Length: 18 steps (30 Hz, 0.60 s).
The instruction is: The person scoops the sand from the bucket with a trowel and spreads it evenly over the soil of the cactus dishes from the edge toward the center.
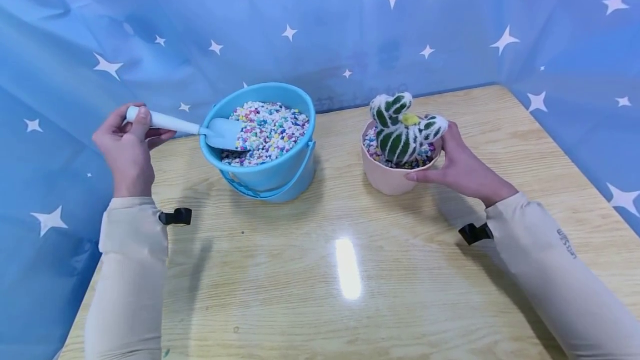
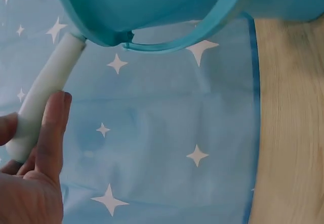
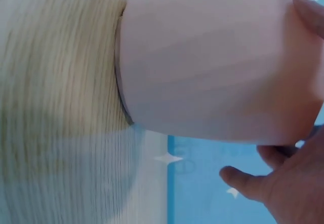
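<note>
In the head view, my left hand (image 1: 127, 149) pinches the white handle of a toy shovel (image 1: 175, 123). The shovel's light-blue blade rests over the rim of a blue bucket (image 1: 287, 179), its tip among multicoloured pebbles (image 1: 275, 126). From the left wrist view, the thumb and fingers lie about the handle (image 2: 45, 92); the blade is hidden there. On the right, my right hand (image 1: 462, 168) grips the side of a pink pot (image 1: 387, 179), thumb at the near rim. A green and white plush cactus (image 1: 400, 138) stands in it among similar pebbles. The right wrist view shows the pot (image 3: 217, 62) upright on the table.
Both containers stand toward the back of a wooden table (image 1: 280, 293), the pot to the bucket's right. Behind them hangs a blue cloth (image 1: 340, 32) with white stars. The bucket's handle (image 1: 270, 193) hangs down on its near side.
</note>
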Motion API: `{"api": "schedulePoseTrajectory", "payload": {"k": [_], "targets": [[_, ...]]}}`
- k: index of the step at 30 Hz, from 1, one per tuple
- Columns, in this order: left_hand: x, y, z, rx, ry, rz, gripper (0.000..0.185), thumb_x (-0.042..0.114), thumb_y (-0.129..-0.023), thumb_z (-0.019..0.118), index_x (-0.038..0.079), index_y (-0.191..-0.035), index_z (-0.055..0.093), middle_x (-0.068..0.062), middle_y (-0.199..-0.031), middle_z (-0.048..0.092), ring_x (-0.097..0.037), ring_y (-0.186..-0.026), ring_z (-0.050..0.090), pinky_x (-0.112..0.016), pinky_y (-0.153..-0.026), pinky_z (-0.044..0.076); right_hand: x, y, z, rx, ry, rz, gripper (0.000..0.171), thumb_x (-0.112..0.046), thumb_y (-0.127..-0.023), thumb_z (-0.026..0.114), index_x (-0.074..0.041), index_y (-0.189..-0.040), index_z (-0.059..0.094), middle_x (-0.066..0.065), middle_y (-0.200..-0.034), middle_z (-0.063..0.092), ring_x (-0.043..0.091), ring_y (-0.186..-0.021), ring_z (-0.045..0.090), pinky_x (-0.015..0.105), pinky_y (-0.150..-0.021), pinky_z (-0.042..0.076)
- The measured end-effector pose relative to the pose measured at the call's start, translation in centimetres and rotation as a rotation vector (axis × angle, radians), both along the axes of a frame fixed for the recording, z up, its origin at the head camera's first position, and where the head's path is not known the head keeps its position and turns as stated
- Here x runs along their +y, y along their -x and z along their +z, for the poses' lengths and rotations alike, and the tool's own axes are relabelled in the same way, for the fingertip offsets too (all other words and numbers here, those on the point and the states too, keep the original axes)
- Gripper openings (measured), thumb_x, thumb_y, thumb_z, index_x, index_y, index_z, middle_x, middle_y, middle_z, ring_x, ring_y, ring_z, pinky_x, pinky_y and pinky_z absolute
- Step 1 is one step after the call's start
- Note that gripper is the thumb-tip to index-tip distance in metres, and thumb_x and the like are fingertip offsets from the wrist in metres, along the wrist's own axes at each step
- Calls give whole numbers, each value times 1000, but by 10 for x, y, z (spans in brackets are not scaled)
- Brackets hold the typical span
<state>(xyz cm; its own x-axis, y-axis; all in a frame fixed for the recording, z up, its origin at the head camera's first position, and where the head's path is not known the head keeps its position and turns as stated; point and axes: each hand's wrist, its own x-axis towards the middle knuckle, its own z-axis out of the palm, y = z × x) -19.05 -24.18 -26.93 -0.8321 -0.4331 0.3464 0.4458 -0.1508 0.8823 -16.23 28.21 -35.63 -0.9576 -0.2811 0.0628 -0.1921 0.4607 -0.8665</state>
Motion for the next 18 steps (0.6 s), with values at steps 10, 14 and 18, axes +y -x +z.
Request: {"api": "schedulePoseTrajectory", "payload": {"k": [10, 14, 18], "targets": [[19, -4, -6, -39, -47, -56, 29, 7, -85, 76, -12, -105, 66, -23, -91, 64, -29, -67, 71, -44, -69, 59, 0, 1, 1, -13, 50, 21, 108, -12, -75, 88, -13, -152, 12, 16, -147, 13, 37, -136, 21, 61, -113, 17], [23, -6, -13, -76, -112, -60, 29, 7, -86, 75, -11, -107, 66, -24, -94, 65, -29, -67, 70, -44, -70, 60, -1, 2, 0, -11, 29, 7, 110, -13, -73, 90, -12, -154, 14, 17, -146, 14, 39, -136, 20, 61, -115, 14], [22, -8, -17, -69, -174, -57, 31, 8, -86, 76, -12, -106, 64, -24, -95, 63, -30, -68, 70, -45, -71, 60, -4, 1, 0, 8, 2, -19, 111, -14, -72, 91, -11, -154, 16, 17, -144, 15, 38, -134, 19, 62, -115, 13]]}}
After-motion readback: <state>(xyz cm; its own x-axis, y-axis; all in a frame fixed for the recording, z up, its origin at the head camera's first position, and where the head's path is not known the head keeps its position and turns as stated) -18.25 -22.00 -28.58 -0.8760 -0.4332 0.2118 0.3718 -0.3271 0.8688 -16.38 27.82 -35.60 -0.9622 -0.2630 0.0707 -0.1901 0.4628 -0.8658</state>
